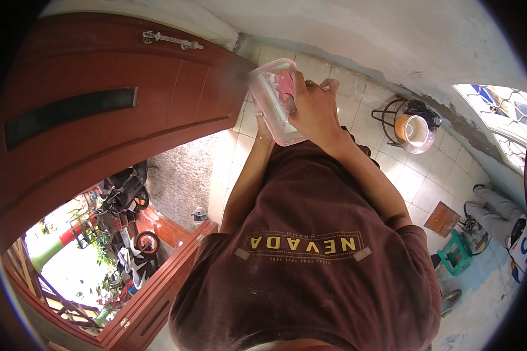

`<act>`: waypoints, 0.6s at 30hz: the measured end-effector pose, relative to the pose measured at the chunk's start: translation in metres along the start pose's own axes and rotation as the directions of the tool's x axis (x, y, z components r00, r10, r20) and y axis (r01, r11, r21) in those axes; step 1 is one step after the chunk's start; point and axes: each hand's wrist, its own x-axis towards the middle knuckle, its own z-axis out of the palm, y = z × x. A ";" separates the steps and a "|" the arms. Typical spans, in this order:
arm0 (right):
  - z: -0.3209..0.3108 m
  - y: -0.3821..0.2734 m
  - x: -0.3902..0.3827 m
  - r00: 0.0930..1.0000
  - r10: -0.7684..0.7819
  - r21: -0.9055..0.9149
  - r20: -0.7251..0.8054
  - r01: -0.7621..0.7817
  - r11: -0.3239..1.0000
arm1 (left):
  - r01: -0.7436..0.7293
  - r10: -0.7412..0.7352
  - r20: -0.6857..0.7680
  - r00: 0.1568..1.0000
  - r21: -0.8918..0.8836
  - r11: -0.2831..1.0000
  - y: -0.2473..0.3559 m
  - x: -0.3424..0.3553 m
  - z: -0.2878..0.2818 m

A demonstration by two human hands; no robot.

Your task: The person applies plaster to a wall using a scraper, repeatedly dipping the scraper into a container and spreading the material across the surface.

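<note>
Holding one clear tub (264, 104) before the chest, right hand (317, 112) pinching one pink scraper (284, 85) inside.
Left hand (264, 124) supports beneath, finger spread hidden; one brown door (187, 88) crowds left, one orange-and-white pail (416, 130), one green stool (455, 253), one other person (498, 203) right.

Tub (262, 102): smooth, translucent plastic, I see
Door (99, 67): smooth wood, by my view
Shirt (310, 205): matt cloth
Floor tiles (411, 182): glossy

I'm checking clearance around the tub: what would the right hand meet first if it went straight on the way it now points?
Past the pink piece it appears to hold, the right hand would probably first meet the clear tub's left wall, though depth is unclear in this single view.
</note>
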 end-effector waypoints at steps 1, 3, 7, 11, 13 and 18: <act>0.002 -0.001 -0.001 1.000 -0.001 -0.013 -0.022 0.001 1.000 | -0.008 0.008 -0.015 1.000 0.012 1.000 0.000 0.000 0.002; 0.002 -0.002 0.000 0.999 0.046 -0.024 0.029 -0.045 0.999 | -0.006 0.006 -0.023 1.000 0.031 1.000 0.000 0.000 0.003; 0.007 0.005 -0.001 0.985 0.120 0.031 0.126 -0.125 0.992 | 0.021 -0.022 0.008 1.000 0.052 0.998 -0.006 -0.002 -0.009; 0.014 0.019 -0.005 0.980 0.129 0.167 0.152 -0.154 0.974 | 0.110 -0.112 0.075 0.991 0.022 0.994 -0.004 0.002 -0.007; 0.017 0.024 -0.007 0.985 0.125 0.210 0.119 -0.148 0.966 | 0.115 -0.117 0.043 0.992 0.043 0.992 0.000 -0.002 0.000; 0.021 0.036 -0.011 0.997 0.040 0.267 0.068 -0.057 0.962 | 0.159 -0.161 0.041 0.986 0.035 0.987 0.001 -0.002 -0.003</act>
